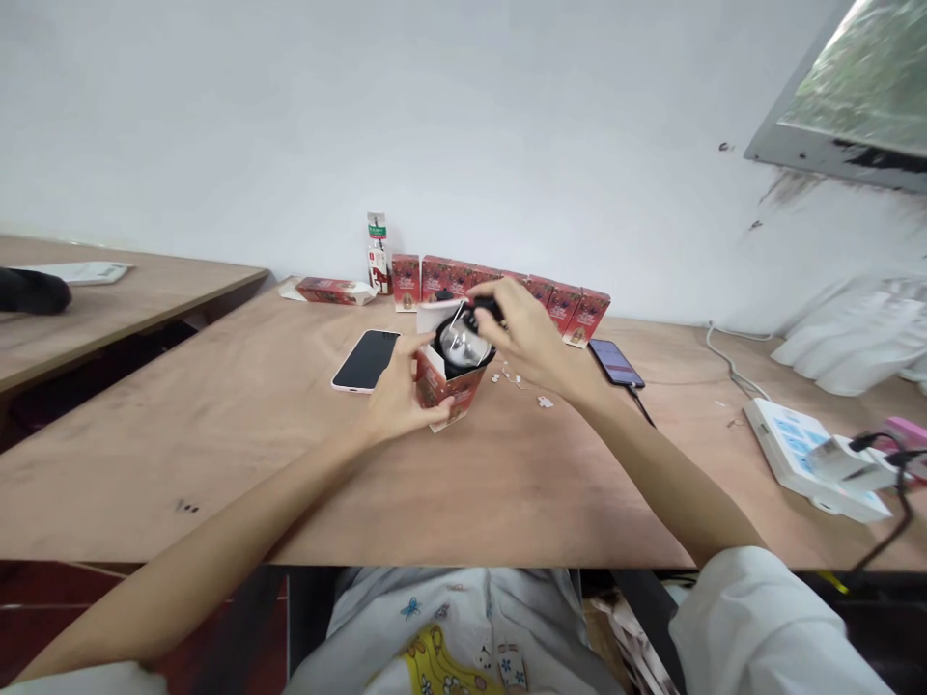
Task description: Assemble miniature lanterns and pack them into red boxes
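Note:
My left hand (400,391) grips a small red carton (450,391) that stands open on the wooden table (253,454). My right hand (522,333) is closed on a black round object in clear plastic wrap (463,343), which sits in the mouth of the carton. The carton's white flap stands up behind it. What the wrapped object is I cannot make out.
A row of several matching red cartons (507,285) lines the wall, one lying flat (329,290) beside a tall white box (378,253). A black phone (367,360) lies left of the carton, another phone (615,362) on a cable right. A white power strip (811,458) sits far right.

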`<state>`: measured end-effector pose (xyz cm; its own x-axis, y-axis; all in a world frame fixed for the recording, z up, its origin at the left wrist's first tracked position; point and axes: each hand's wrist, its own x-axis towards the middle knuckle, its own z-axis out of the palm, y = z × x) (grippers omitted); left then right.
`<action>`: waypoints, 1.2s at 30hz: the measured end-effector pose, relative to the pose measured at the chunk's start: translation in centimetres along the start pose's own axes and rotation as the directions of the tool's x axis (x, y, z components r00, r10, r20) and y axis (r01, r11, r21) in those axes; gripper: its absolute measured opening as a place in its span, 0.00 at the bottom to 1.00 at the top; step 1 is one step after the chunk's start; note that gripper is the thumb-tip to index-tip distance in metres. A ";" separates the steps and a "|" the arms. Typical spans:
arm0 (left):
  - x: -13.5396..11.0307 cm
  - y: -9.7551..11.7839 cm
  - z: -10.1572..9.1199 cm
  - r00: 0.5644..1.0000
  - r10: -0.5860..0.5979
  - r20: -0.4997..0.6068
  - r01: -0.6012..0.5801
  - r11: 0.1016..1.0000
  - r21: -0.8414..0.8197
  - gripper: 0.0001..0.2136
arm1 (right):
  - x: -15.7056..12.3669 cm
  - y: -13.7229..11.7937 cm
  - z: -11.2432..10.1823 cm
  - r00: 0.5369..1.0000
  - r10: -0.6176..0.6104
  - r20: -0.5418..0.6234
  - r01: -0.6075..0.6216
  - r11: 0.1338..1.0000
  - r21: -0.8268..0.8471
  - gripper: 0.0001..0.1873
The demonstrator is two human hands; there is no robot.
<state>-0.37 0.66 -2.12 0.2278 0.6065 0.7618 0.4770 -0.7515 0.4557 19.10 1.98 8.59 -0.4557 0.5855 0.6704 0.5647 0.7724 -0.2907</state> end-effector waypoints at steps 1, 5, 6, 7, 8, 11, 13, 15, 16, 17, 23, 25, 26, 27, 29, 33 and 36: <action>-0.1 -0.3 0.1 1.000 -0.018 -0.018 0.018 1.000 -0.010 0.38 | 0.2 0.5 -0.1 0.997 0.031 -0.068 -0.027 0.998 0.063 0.13; -0.4 -0.6 0.5 1.000 -0.022 -0.010 0.021 0.999 -0.029 0.38 | 1.2 3.5 0.4 0.941 0.274 -0.197 -0.186 0.909 0.373 0.14; -0.5 -0.5 0.6 1.000 -0.009 0.002 0.010 1.000 -0.024 0.38 | 1.4 4.3 0.7 0.913 0.367 -0.178 -0.249 0.847 0.469 0.14; -0.5 -0.4 0.6 1.000 0.001 0.013 -0.001 1.000 -0.022 0.38 | 1.6 4.9 1.1 0.879 0.460 -0.126 -0.318 0.763 0.562 0.14; -0.5 -0.3 0.7 1.000 0.010 0.022 -0.010 1.000 -0.024 0.38 | 1.7 5.5 1.4 0.839 0.541 -0.055 -0.386 0.664 0.640 0.14; -0.5 -0.2 0.8 0.999 0.025 0.032 -0.023 0.999 -0.040 0.37 | 1.9 6.4 1.8 0.713 0.689 0.132 -0.515 0.386 0.765 0.13; -0.6 -0.3 0.9 0.999 0.023 0.030 -0.022 0.999 -0.038 0.38 | 1.8 6.5 1.7 0.667 0.729 0.155 -0.517 0.304 0.800 0.12; -0.6 -0.3 0.8 0.999 0.024 0.026 -0.023 0.999 -0.033 0.38 | 1.7 6.3 1.6 0.674 0.723 0.148 -0.504 0.304 0.808 0.12; -0.5 -0.3 0.8 0.999 0.024 0.026 -0.023 0.999 -0.033 0.38 | 1.6 6.1 1.6 0.692 0.707 0.143 -0.500 0.326 0.802 0.13; -0.5 -0.3 0.8 0.999 0.025 0.023 -0.024 0.999 -0.034 0.38 | 1.6 5.8 1.6 0.715 0.685 0.139 -0.494 0.356 0.793 0.14; -0.5 -0.3 0.9 0.998 0.061 0.033 -0.060 0.997 -0.042 0.39 | 1.8 3.7 1.3 0.921 0.387 0.027 -0.322 0.722 0.612 0.18; -0.5 -0.4 0.9 0.995 0.093 0.021 -0.092 0.995 -0.044 0.39 | 2.0 2.8 1.0 0.963 0.268 -0.012 -0.235 0.865 0.444 0.17; -0.5 -0.4 0.9 0.994 0.106 0.015 -0.105 0.993 -0.048 0.39 | 2.1 2.3 0.8 0.975 0.218 -0.033 -0.194 0.918 0.347 0.15; -0.4 -0.4 1.0 0.993 0.114 0.012 -0.114 0.992 -0.053 0.39 | 2.2 1.9 0.6 0.983 0.173 -0.054 -0.155 0.956 0.249 0.13; -0.4 -0.4 1.0 0.994 0.106 0.013 -0.105 0.992 -0.065 0.39 | 2.2 1.1 0.6 0.993 0.094 -0.076 -0.089 0.993 0.075 0.08; -0.3 -0.4 0.9 0.999 0.038 0.012 -0.036 0.995 -0.094 0.39 | 1.8 -0.1 1.8 1.000 0.000 0.007 0.001 0.988 -0.157 0.09; -0.2 -0.6 0.9 1.000 -0.015 0.005 0.015 0.992 -0.125 0.39 | 1.5 -0.4 3.3 0.992 0.007 0.129 0.027 0.965 -0.262 0.12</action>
<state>0.08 1.19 -2.93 0.2246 0.6188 0.7528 0.3707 -0.7687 0.5213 15.90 3.34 7.48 -0.5366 0.6179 0.5746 0.7128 0.6964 -0.0832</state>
